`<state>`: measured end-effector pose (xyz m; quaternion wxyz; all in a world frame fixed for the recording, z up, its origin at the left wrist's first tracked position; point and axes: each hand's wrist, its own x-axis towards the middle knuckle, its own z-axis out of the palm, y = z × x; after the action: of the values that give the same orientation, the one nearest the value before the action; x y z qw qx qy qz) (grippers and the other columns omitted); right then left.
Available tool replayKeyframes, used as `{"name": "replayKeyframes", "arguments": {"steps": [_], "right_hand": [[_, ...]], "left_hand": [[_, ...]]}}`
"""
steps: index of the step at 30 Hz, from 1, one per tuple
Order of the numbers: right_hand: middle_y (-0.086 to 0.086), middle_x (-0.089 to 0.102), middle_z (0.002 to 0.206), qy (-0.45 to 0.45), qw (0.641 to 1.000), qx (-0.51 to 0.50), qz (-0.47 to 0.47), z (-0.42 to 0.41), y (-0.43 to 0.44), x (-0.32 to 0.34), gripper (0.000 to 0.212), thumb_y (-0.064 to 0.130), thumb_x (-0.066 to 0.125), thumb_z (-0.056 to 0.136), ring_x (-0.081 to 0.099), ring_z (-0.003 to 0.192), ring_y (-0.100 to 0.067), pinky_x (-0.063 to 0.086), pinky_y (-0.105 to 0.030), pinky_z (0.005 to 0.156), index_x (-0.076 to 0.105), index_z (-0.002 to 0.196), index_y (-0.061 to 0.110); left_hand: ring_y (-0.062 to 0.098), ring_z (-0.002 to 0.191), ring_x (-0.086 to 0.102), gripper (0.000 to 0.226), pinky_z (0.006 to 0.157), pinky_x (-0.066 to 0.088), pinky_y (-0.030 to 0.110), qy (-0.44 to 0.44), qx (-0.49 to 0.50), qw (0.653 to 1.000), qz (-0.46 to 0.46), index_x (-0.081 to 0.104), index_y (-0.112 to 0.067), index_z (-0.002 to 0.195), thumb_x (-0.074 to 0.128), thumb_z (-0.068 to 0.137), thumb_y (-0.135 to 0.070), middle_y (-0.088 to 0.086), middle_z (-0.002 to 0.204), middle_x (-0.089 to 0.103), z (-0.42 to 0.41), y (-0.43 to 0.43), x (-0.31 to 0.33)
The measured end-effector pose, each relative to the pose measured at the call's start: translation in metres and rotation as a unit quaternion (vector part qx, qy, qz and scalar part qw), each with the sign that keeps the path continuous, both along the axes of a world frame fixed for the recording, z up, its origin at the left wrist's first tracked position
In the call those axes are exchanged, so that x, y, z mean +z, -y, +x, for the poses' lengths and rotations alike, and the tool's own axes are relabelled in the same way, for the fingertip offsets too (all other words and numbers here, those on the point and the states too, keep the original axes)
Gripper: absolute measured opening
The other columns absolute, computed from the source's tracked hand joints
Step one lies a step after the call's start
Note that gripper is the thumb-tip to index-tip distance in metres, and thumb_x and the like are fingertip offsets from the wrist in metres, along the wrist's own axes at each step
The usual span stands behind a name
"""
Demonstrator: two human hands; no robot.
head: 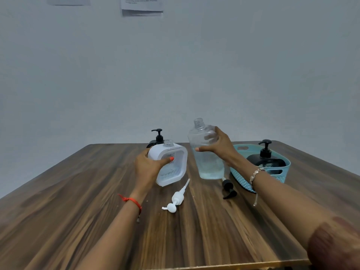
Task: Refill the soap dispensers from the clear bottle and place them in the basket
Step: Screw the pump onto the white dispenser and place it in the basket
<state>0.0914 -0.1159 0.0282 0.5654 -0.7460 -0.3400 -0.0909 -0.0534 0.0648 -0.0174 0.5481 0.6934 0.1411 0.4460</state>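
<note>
My left hand (149, 166) grips a white square soap dispenser (173, 168), tilted, its neck open and uncapped. My right hand (216, 146) holds the clear bottle (206, 164) by its upper body; the bottle is upright, uncapped, with pale liquid in its lower part. The white pump head (176, 199) lies on the table in front of the dispenser. A black pump head (228, 189) lies beside the clear bottle. A black dispenser (266, 159) with its pump on stands inside the teal basket (240, 179) at the right. Another black dispenser (157, 138) stands behind the white one, mostly hidden.
The wooden table (97, 201) runs to a plain wall at the back. Its near edge shows at the bottom right. Papers hang on the wall (142, 5) high up.
</note>
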Motion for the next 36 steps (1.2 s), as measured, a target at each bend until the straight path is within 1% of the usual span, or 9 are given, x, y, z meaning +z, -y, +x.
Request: {"name": "replayKeyframes", "arguments": {"steps": [8,15,18,20,23,25,27,31,36], "right_hand": [[0.001,0.068,0.095,-0.123,0.983,0.116,0.068,0.025,-0.003,-0.021,0.075,-0.004,0.086,0.048,0.068,0.079,-0.001,0.053,-0.016,0.061,0.056,0.110,0.026],[-0.006,0.063,0.113,-0.152,0.972,0.167,0.060,0.036,-0.002,-0.026,0.082,0.003,0.082,0.049,0.063,0.102,-0.016,0.055,-0.023,0.073,0.051,0.123,0.020],[-0.015,0.044,0.140,-0.156,0.970,0.182,0.030,0.036,-0.001,-0.017,0.102,-0.004,0.078,0.063,0.051,0.121,-0.027,0.047,-0.036,0.095,0.022,0.144,0.020],[-0.013,0.027,0.149,-0.107,0.987,0.109,0.052,0.028,-0.002,-0.008,0.099,0.002,0.074,0.073,0.035,0.133,-0.026,0.035,-0.037,0.107,0.012,0.146,0.025],[-0.008,0.041,0.133,0.128,0.984,-0.044,0.114,-0.002,-0.005,-0.002,0.061,0.011,0.072,0.076,0.039,0.126,-0.021,0.032,-0.019,0.101,0.042,0.128,0.017],[-0.011,0.054,0.110,0.290,0.954,-0.040,0.061,-0.027,-0.006,-0.013,0.039,0.001,0.065,0.070,0.051,0.106,-0.019,0.041,-0.024,0.092,0.054,0.104,0.015],[-0.013,0.062,0.091,0.335,0.936,0.076,-0.079,-0.050,-0.005,-0.032,0.027,-0.009,0.059,0.068,0.054,0.087,-0.013,0.045,-0.031,0.078,0.061,0.089,0.008],[-0.015,0.056,0.118,0.297,0.853,0.215,-0.372,-0.070,-0.012,-0.075,0.048,-0.009,0.049,0.073,0.051,0.110,-0.025,0.043,-0.034,0.092,0.058,0.119,0.003],[-0.016,0.058,0.108,0.320,0.828,0.220,-0.404,-0.077,-0.021,-0.071,0.027,0.002,0.053,0.086,0.052,0.103,-0.026,0.045,-0.040,0.088,0.062,0.112,0.003]], "left_hand": [[0.023,0.082,0.070,0.044,0.073,0.059,0.042,-0.009,-0.037,0.999,-0.035,0.068,-0.018,0.091,0.090,0.053,-0.019,0.005,0.089,0.073,0.006,-0.014,-0.006],[0.026,0.082,0.070,0.042,0.074,0.059,0.042,-0.007,-0.063,0.997,-0.048,0.069,-0.019,0.088,0.090,0.053,-0.015,0.007,0.090,0.073,0.009,-0.021,-0.008],[0.024,0.081,0.070,0.038,0.071,0.058,0.039,0.002,-0.071,0.996,-0.047,0.069,-0.023,0.083,0.090,0.052,-0.015,0.005,0.087,0.073,0.009,-0.021,-0.006],[0.022,0.079,0.070,0.038,0.067,0.058,0.035,0.007,-0.074,0.996,-0.047,0.069,-0.022,0.083,0.090,0.052,-0.016,0.003,0.086,0.074,0.008,-0.021,-0.006],[0.019,0.078,0.071,0.040,0.065,0.058,0.032,0.007,-0.072,0.996,-0.052,0.069,-0.020,0.087,0.090,0.053,-0.016,0.002,0.087,0.073,0.007,-0.024,-0.006],[0.020,0.078,0.070,0.042,0.066,0.058,0.034,0.004,-0.069,0.996,-0.056,0.068,-0.019,0.089,0.090,0.053,-0.017,0.003,0.088,0.073,0.006,-0.028,-0.005],[0.019,0.076,0.070,0.040,0.065,0.058,0.034,0.006,-0.064,0.996,-0.061,0.068,-0.021,0.086,0.090,0.053,-0.017,0.000,0.086,0.073,0.005,-0.031,-0.002],[0.013,0.070,0.070,0.036,0.057,0.056,0.025,0.010,-0.059,0.997,-0.053,0.068,-0.024,0.079,0.090,0.052,-0.017,-0.008,0.076,0.072,-0.001,-0.034,0.003],[0.020,0.077,0.070,0.038,0.066,0.058,0.035,0.005,-0.067,0.997,-0.049,0.068,-0.018,0.085,0.090,0.054,-0.016,0.002,0.085,0.073,-0.008,-0.029,0.007]]}}
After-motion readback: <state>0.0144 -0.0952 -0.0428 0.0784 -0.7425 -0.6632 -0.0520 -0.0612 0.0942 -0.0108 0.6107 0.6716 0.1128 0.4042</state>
